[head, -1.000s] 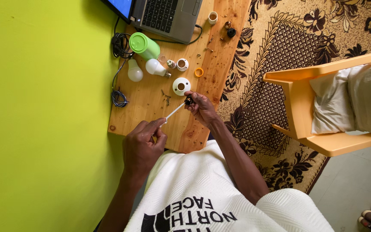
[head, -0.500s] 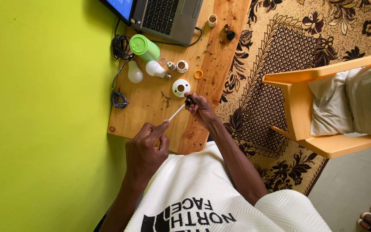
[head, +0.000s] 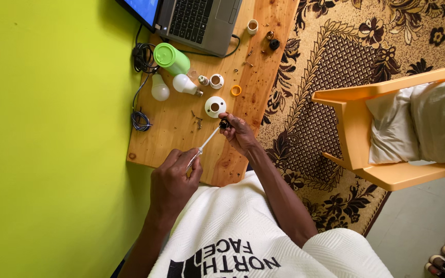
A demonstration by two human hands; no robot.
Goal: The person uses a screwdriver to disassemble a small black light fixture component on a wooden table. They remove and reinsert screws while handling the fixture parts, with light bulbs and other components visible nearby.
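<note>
A slim screwdriver (head: 202, 148) with a light-coloured handle is held in the left hand (head: 173, 180), the fingers closed around the handle near the front edge of the wooden table (head: 166, 134). Its shaft is directed up and to the right, towards a small dark part (head: 224, 124) that is pinched between the fingertips of the right hand (head: 240, 135), just above the table surface. The part is mostly covered by the fingers (its exact shape cannot be told).

The dark part is judged to be light, rigid and somewhat easy to drop, so it is best gripped at its sides, with the top left free for the tool tip. The screwdriver is thin and stiff; it is better held at the thick handle, not at the shaft.

Just beside the right hand a white round cap (head: 215, 106) lies on the table. Further away two white bulbs (head: 159, 90), a green cylinder (head: 171, 57), an orange ring (head: 236, 90) and a laptop (head: 197, 20) are seen.
</note>
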